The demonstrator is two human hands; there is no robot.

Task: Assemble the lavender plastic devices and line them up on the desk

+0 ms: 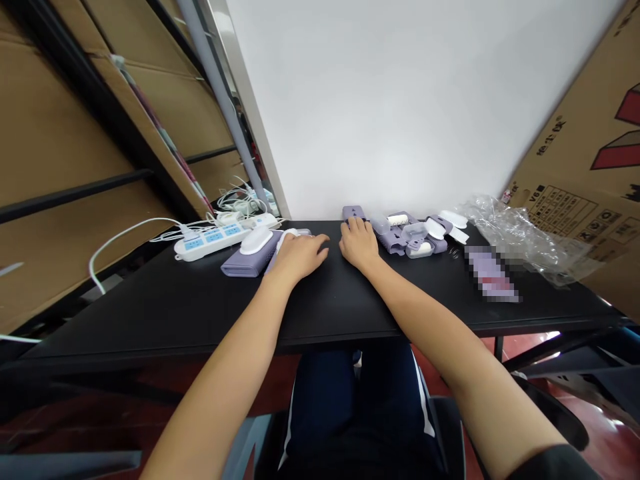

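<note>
My left hand (296, 257) lies across a purple folded case with a white part on it, covering most of it; its thumb and forefinger stretch out to the right. Left of that hand is another purple case (245, 262), topped by a white oval piece (257, 240). My right hand (359, 243) has its fingers bent down over a purple piece with small holes (353, 211) by the wall; the fingertips' far side is hidden. Beside it lies a cluster of purple parts (397, 240), with white rolls (419, 251) in clear covers and white oval pieces (453, 219).
A white power strip (215, 240) with cables sits at the back left of the black table (330, 307). Crumpled clear plastic (530, 237) and a blurred purple item (493, 275) lie on the right. Cardboard boxes (570, 167) stand at both sides, with a white wall (400, 100) behind.
</note>
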